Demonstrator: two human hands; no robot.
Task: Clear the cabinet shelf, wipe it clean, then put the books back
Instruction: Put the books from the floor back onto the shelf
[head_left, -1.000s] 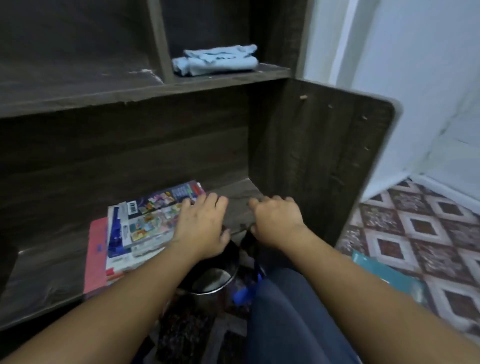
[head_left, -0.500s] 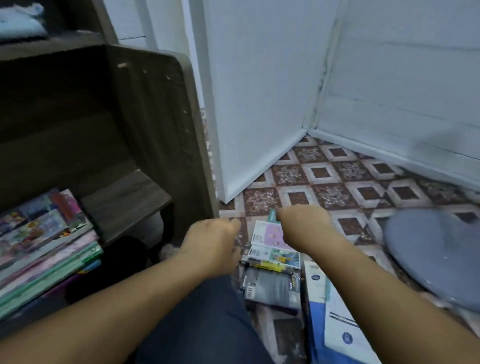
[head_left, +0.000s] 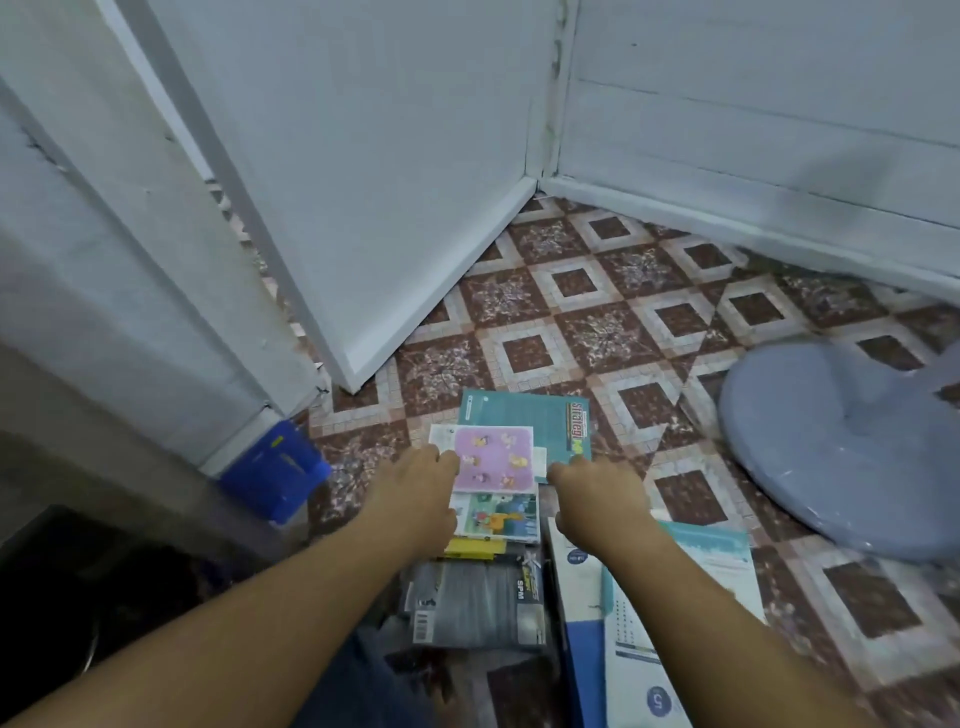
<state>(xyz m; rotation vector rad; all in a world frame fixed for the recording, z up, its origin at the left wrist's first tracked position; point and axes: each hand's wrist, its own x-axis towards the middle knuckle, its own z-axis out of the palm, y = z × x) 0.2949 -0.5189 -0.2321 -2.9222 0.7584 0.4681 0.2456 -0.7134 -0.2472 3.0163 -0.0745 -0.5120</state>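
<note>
A loose pile of books lies on the patterned floor tiles. On top is a pink-covered book (head_left: 493, 457), which partly covers a teal book (head_left: 524, 421). A grey book (head_left: 478, 608) lies nearer to me, and white-and-blue books (head_left: 649, 623) lie to the right. My left hand (head_left: 415, 499) reaches down to the pink book's left edge, fingertips touching it. My right hand (head_left: 597, 499) is at the pile's right edge, fingers loosely bent. Neither hand lifts anything. The cabinet (head_left: 52, 571) shows only as a dark corner at the lower left.
A blue plastic object (head_left: 275, 467) sits by the white door frame on the left. A round grey fan base (head_left: 841, 452) stands on the floor at the right. White walls meet in a corner straight ahead. My knee is under my forearms.
My view swung right, from the cabinet shelf with its book stack to the floor pile. Both hands left the shelf and came down to the sides of the pink book.
</note>
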